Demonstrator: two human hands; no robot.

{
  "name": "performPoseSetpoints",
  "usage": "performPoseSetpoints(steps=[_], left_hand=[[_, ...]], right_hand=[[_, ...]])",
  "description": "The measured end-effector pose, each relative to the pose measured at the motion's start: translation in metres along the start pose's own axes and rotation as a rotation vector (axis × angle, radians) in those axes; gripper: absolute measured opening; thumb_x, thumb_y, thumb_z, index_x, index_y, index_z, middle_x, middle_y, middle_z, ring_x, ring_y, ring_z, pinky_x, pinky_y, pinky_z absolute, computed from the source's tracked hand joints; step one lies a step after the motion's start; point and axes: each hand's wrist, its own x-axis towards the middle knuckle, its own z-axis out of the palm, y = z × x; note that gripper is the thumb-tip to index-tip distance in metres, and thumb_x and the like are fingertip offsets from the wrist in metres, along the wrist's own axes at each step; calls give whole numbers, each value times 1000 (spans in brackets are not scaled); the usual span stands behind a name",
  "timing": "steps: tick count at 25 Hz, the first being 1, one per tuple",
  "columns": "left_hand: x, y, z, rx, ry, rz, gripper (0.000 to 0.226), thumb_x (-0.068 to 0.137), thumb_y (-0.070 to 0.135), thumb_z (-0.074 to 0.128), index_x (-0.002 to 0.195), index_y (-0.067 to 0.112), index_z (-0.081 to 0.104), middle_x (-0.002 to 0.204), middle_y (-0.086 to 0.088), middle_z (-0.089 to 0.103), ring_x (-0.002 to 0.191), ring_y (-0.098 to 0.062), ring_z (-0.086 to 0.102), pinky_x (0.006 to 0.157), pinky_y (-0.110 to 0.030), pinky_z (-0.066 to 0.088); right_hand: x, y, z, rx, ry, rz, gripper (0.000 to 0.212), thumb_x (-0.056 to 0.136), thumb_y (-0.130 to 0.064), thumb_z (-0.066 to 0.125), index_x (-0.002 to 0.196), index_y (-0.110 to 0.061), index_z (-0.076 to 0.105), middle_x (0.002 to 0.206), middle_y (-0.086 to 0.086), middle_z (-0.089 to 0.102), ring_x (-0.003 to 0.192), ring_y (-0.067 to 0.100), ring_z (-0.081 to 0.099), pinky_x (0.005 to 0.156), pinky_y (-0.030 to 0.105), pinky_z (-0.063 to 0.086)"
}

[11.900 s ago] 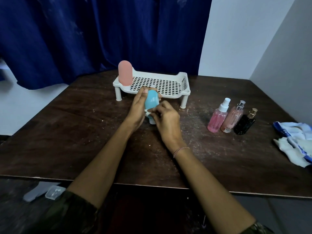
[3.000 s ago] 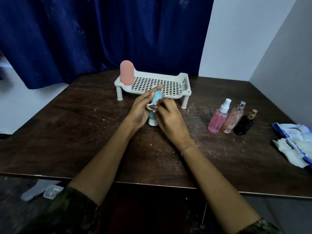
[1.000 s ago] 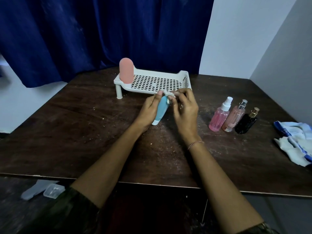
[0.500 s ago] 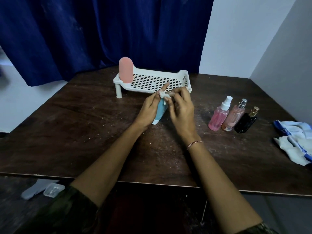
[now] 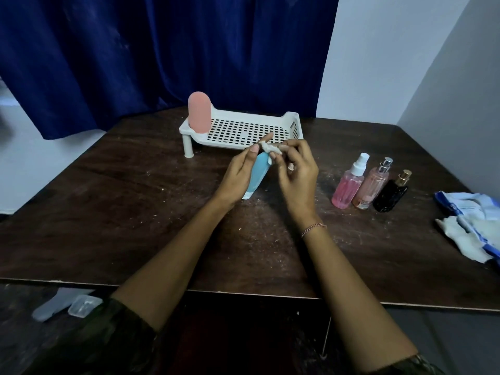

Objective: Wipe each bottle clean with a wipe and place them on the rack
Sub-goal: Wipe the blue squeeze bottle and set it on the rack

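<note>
My left hand (image 5: 238,175) grips a light blue bottle (image 5: 257,175), tilted with its white cap end down near the table. My right hand (image 5: 296,171) pinches a small crumpled white wipe (image 5: 272,150) against the bottle's upper end. Just behind my hands stands the white perforated rack (image 5: 243,128), with a pink rounded bottle (image 5: 199,110) upright on its left corner. To the right, on the table, stand a pink spray bottle (image 5: 349,186), a pale pink perfume bottle (image 5: 372,185) and a black perfume bottle (image 5: 391,193).
A blue and white wipe pack with loose wipes (image 5: 470,226) lies at the table's right edge. The dark wooden table (image 5: 135,212) is speckled with crumbs. Blue curtain behind the rack, white walls to the right. Clear plastic pieces (image 5: 67,307) lie on the floor at lower left.
Over the last seconds the blue bottle was tipped from upright to tilted, and my right hand moved the wipe from its side up to its top end.
</note>
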Motion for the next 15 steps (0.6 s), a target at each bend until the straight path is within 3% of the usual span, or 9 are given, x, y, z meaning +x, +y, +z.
performPoseSetpoints(steps=[4, 7, 12, 15], left_hand=[[-3, 0, 1, 40, 35, -3, 52, 99, 41, 26, 129, 8, 52, 129, -4, 57, 118, -10, 54, 102, -22, 41], [-1, -3, -2, 55, 64, -39, 47, 98, 39, 31, 123, 7, 55, 118, -5, 61, 106, -11, 57, 92, -25, 45], [1, 1, -5, 50, 86, 30, 36, 103, 19, 28, 125, 9, 55, 122, 3, 51, 117, 6, 48, 101, -12, 35], [2, -3, -6, 10, 98, 17, 37, 100, 27, 32, 122, 13, 59, 127, -10, 47, 123, -7, 46, 108, -24, 35]], right_hand=[[0, 10, 2, 35, 14, 111, 14, 85, -7, 64, 95, 1, 67, 93, 5, 59, 85, 8, 55, 74, 21, 49], [-2, 9, 4, 32, 20, 123, 16, 81, -8, 68, 97, -3, 68, 94, 1, 61, 86, 6, 57, 74, 22, 51], [-5, 10, 8, 20, -42, 163, 16, 79, -5, 69, 95, -2, 68, 93, 5, 65, 84, 8, 59, 76, 24, 52], [-5, 8, 8, 42, -5, 190, 13, 79, -6, 70, 92, -3, 69, 89, 2, 65, 78, 4, 58, 71, 18, 51]])
